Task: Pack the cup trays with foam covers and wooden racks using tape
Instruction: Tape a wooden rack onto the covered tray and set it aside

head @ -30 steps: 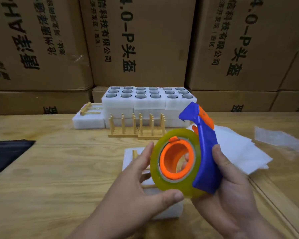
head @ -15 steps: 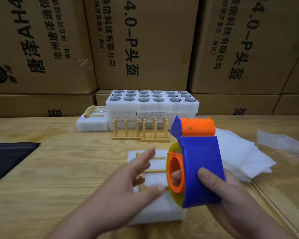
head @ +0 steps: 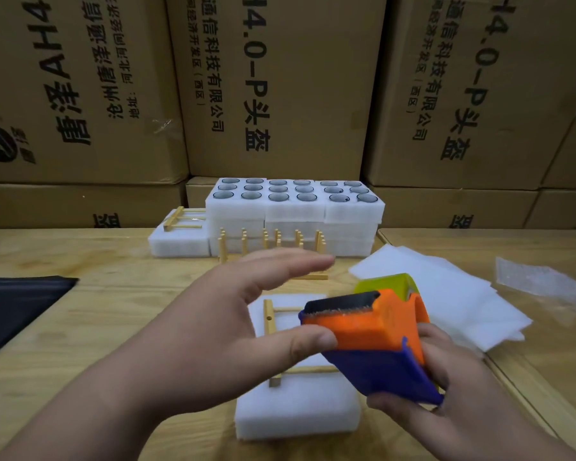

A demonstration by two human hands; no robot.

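Note:
My right hand [head: 446, 404] grips a blue and orange tape dispenser [head: 373, 347] with a yellow-green tape roll, its serrated blade turned toward me. My left hand [head: 233, 314] hovers beside it with straight fingers, its thumb touching the dispenser's orange front. Below both lies a white foam-covered cup tray [head: 296, 414] with a flat wooden rack [head: 273, 327] on top, partly hidden by my hands. Further back stand white foam cup trays [head: 296, 207] holding several cups, upright wooden racks [head: 270, 241] in front of them, and another foam tray with a rack on top [head: 180, 234].
White foam cover sheets [head: 446, 294] are piled to the right, with a clear plastic scrap [head: 536, 281] beyond. A black cloth [head: 14, 304] lies at the left. Large cardboard boxes [head: 280, 88] wall off the back of the wooden table [head: 97, 327].
My right hand has turned the dispenser from roll-side facing me to blade end facing me and lowered it. My left hand let go of the roll and opened out.

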